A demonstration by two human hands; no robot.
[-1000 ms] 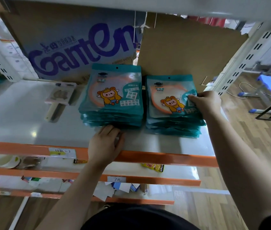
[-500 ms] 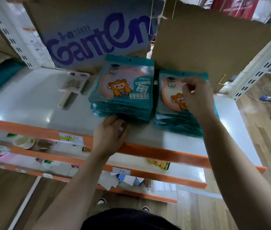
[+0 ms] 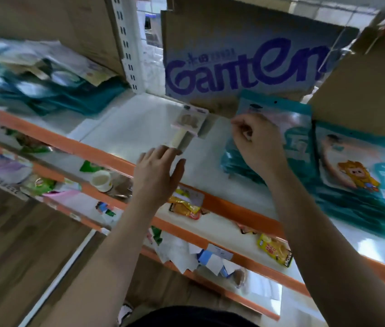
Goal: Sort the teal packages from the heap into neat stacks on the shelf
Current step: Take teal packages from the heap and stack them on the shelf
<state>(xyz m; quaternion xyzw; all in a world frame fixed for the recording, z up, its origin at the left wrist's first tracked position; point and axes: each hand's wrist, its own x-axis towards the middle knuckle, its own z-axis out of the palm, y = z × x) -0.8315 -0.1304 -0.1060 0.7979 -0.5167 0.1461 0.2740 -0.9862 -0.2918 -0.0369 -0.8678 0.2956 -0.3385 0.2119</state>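
Note:
Two neat stacks of teal packages lie on the white shelf: a left stack and a right stack with a yellow cartoon figure on top. My right hand hovers over the left stack's left edge, fingers curled, with nothing seen in it. Fingers straight, my left hand is over the shelf's orange front edge and holds nothing. A loose heap of teal packages lies in the neighbouring bay at far left, blurred.
A carded brush-like item lies on the shelf just beyond my left hand. Cardboard printed "Ganten" backs the shelf. A perforated upright divides the bays. Lower shelves hold yellow packets, a white cup and paper tags.
The view has swung left, bringing the heap into sight. My right hand left the right stack and moved across to the left stack. My left hand lifted off the left stack's front and opened.

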